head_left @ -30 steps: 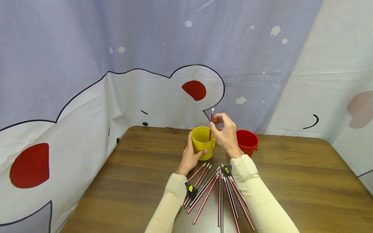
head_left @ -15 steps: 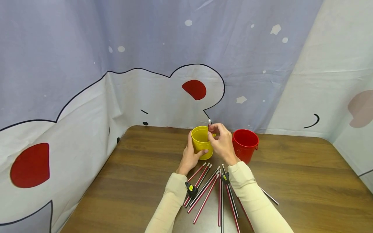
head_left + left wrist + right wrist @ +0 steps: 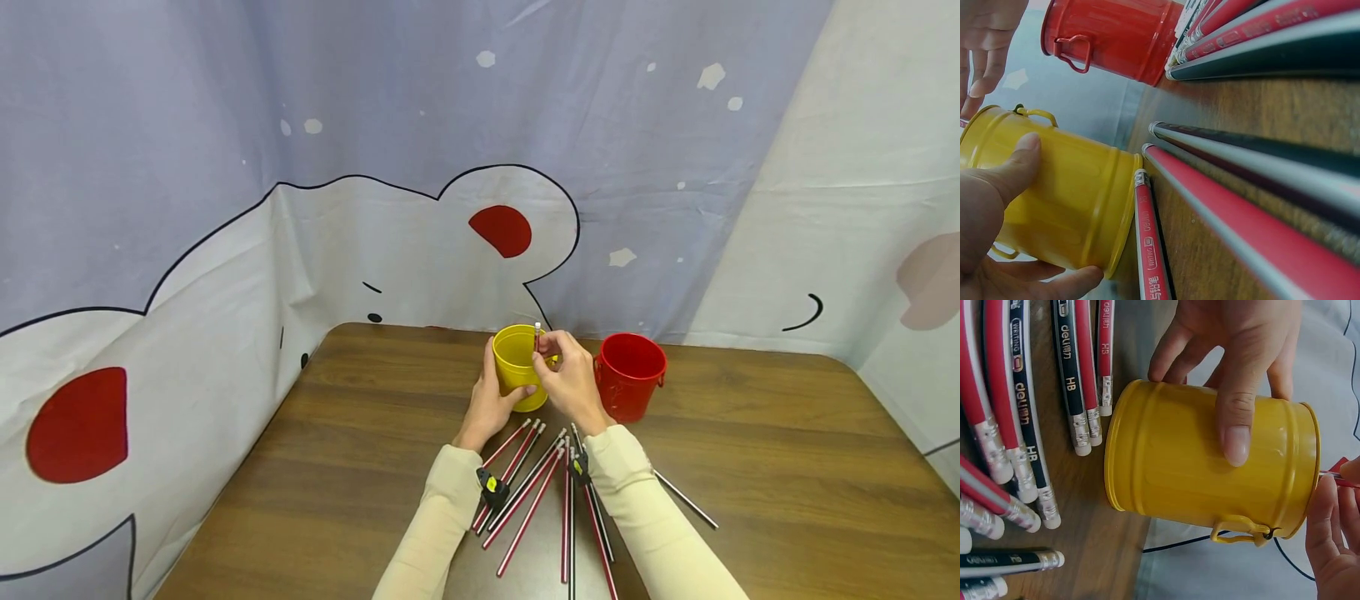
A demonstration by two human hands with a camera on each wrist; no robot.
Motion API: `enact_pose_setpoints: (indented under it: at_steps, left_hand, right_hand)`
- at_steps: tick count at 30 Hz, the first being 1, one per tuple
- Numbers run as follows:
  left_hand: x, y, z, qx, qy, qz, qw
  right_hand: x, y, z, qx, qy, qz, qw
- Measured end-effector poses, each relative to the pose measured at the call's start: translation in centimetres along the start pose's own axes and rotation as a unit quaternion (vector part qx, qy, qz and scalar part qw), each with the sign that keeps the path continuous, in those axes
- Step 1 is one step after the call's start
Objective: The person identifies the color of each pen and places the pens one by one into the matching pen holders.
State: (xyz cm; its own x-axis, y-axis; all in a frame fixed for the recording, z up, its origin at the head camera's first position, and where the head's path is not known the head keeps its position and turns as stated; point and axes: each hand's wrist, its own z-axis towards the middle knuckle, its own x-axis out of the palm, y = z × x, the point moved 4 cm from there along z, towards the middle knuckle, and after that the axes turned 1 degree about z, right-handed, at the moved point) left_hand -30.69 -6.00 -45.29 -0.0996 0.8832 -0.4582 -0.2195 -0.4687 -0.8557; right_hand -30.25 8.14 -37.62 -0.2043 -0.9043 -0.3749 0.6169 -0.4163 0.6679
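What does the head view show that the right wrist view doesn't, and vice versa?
Head only: red bucket, cream sleeves, open mouth of the yellow bucket.
Right wrist only: readable "HB" lettering on loose pencils.
Both: yellow bucket, left hand holding it, right hand pinching a pencil, loose pencils.

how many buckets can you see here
2. The yellow bucket is gripped by the left hand, and the red bucket stands to the right of the right hand. No other bucket seems hidden.
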Motion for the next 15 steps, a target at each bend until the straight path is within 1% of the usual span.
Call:
enact_pose_setpoints:
  at_steps: [4, 9, 15]
  left_hand:
    - [-0.1, -0.1, -0.2, 0.005, 0.0, -0.005, 1.0]
    - [0.0, -0.2, -0.2, 0.006, 0.003, -0.003, 1.0]
    - [0.1, -0.3, 0.1, 0.01, 0.0, 0.004, 0.9999]
  right_hand:
    - [0.1, 0.0, -0.1, 0.003, 0.007, -0.001, 1.0]
    - [-0.1, 0.0, -0.4, 0.017, 0.019, 0.004, 1.0]
    - [-1.2, 0.1, -1.0, 0.06, 0.013, 0.06, 0.996]
